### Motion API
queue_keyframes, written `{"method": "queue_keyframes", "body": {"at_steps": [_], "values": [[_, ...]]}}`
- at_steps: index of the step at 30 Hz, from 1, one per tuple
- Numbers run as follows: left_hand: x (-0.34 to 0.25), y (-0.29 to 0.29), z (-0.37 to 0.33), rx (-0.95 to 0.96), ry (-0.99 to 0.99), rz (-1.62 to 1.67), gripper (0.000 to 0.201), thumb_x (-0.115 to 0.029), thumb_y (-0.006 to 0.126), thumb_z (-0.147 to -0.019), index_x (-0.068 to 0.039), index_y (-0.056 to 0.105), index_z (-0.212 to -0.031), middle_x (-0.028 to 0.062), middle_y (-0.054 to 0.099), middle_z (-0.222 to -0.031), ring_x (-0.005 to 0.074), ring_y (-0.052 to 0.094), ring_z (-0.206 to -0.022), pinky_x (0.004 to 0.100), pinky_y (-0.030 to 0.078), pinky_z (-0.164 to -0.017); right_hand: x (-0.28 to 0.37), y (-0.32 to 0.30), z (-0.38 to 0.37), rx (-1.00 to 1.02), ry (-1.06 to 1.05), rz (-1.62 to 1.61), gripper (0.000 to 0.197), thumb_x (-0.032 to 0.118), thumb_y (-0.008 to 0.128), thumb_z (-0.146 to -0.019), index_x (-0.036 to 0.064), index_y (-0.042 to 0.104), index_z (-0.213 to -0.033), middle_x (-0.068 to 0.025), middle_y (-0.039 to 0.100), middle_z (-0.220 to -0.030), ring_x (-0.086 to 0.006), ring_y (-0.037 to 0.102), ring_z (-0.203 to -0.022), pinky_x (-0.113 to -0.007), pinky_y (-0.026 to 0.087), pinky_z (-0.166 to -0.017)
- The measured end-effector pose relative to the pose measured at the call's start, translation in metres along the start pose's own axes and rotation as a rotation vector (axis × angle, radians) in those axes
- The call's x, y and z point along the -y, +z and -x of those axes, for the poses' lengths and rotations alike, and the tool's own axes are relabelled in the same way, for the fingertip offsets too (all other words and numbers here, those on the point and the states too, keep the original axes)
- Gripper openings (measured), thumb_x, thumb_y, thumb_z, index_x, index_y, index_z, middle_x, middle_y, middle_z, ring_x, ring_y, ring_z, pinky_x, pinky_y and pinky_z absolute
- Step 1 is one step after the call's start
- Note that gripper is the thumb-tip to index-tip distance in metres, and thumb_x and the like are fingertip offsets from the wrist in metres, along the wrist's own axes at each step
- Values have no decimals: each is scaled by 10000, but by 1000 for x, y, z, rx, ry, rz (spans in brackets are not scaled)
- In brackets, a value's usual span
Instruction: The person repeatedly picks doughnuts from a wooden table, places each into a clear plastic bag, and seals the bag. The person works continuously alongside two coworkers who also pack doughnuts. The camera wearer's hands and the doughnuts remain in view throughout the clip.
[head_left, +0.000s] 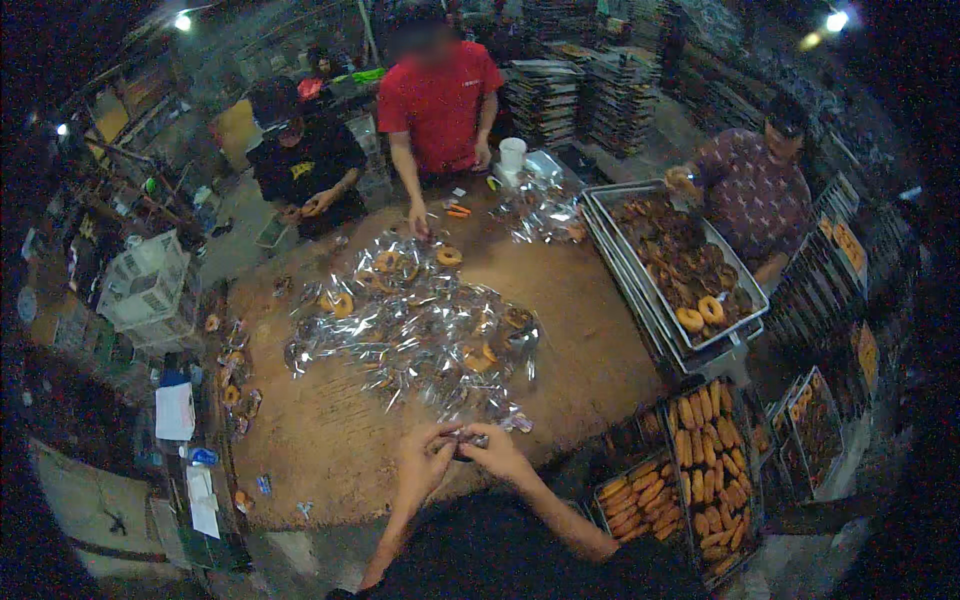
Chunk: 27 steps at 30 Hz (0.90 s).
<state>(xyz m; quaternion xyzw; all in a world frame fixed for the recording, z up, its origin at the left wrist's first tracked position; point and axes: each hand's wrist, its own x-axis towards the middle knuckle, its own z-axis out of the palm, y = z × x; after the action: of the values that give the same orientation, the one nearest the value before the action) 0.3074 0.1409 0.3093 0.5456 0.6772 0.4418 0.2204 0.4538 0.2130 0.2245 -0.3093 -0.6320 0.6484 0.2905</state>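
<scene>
Close to the table's near edge, my left hand point(427, 452) and my right hand point(497, 457) meet around a small dark doughnut point(462, 449). Fingers of both hands are closed on it and cover much of it; whether it is fully wrapped I cannot tell. Just beyond my hands spreads a pile of clear plastic bags point(400, 335) with doughnuts in them, some dark and some golden. A golden doughnut point(480, 357) shows within the pile, and another golden doughnut point(449, 256) lies at its far side.
Brown table point(590, 320). At the right, stacked metal trays point(690, 348) hold dark and golden doughnuts; below them are trays of long golden pastries point(712, 470). Three co-workers stand around the far side, one in a red shirt point(440, 105) reaching in. White crates point(145, 285) stand left.
</scene>
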Motion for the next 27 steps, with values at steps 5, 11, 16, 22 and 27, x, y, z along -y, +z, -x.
{"method": "queue_keyframes", "body": {"at_steps": [5,11,16,22,27], "values": [[18,-2,0,104,-76,86,196,-55,690,-817,-42,719,-1010,123,714,-925,231,686,-844,323,522,-738,-12,-1,-2,-89,9,-117,201,129,689,-895,-18,658,-1028,-50,673,-919,-121,646,-851,-269,540,-709],[19,13,-2,38,-62,62,270,-58,700,-813,-59,700,-1083,127,697,-985,250,686,-856,345,535,-721,-23,0,-14,-321,91,-244,201,140,699,-890,43,619,-1047,-29,649,-856,-93,619,-746,-240,514,-608],[26,14,-9,125,140,-20,321,-74,699,-812,-56,673,-1132,140,687,-1064,294,672,-940,375,534,-825,-26,-2,-22,-345,12,-103,224,164,710,-886,50,620,-1056,-10,635,-816,-85,597,-683,-224,481,-564],[54,1,-7,180,178,-184,251,-97,679,-856,-60,678,-1105,141,680,-1038,316,666,-926,372,539,-816,-14,3,-17,-197,250,-69,168,156,686,-905,31,660,-1015,-8,647,-811,-86,596,-717,-245,490,-623],[61,-6,-14,165,-149,45,261,-135,682,-873,-71,687,-1126,133,698,-1023,270,687,-898,347,556,-760,-15,11,-29,-119,35,47,182,178,673,-916,21,664,-1006,-33,665,-842,-113,604,-809,-278,491,-753]]}}
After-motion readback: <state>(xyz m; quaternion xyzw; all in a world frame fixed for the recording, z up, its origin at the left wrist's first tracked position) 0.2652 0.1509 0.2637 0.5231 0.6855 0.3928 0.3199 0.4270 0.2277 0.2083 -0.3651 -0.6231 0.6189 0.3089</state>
